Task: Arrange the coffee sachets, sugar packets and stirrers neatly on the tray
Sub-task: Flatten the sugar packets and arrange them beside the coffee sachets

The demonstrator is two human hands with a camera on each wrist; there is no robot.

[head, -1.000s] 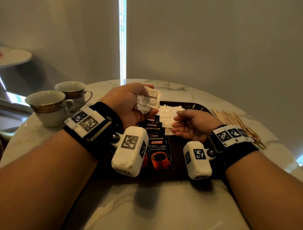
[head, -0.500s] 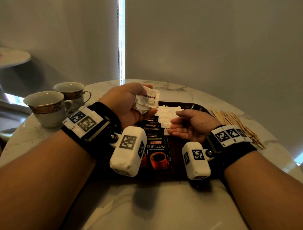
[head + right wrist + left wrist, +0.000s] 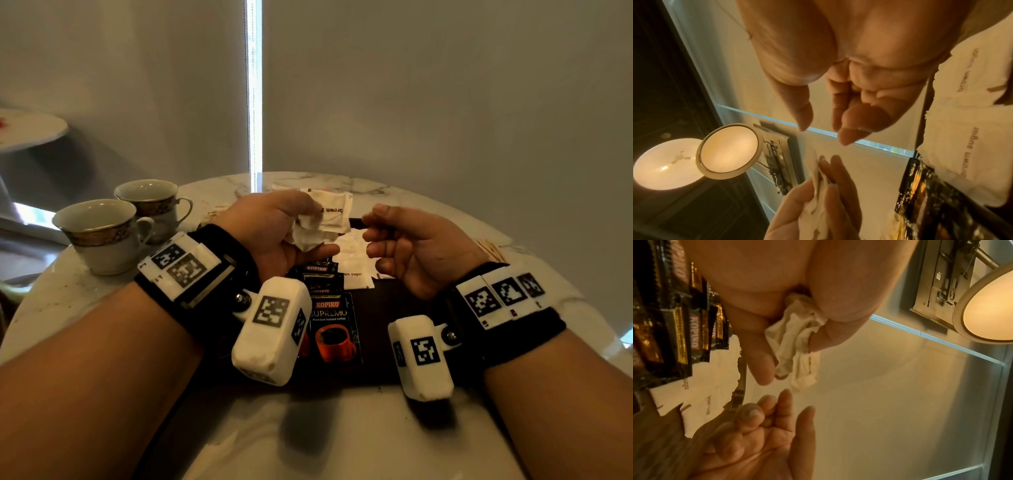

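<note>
1. Two hands hover at frame centre over the dark tray (image 3: 383, 322). The left hand (image 3: 274, 233) grips a crumpled bunch of white sugar packets (image 3: 325, 219), thumb and fingers curled round them.
2. The right hand (image 3: 421, 246), right of centre, holds nothing; its fingers are loosely curled, palm turned toward the left hand, close to the bunch but apart from it.
3. Overlapping black coffee sachets (image 3: 330, 315) lie in a row on the tray at lower centre, running up the frame.
4. More flat sugar packets (image 3: 356, 270) lie on the tray just right of the sachets' upper end, below the hands.
5. Wooden stirrers (image 3: 489, 247) lie on the marble table (image 3: 342, 438) at the right, mostly hidden behind the right wrist.
6. Two cups (image 3: 102, 233) stand at the left of the frame.
</note>
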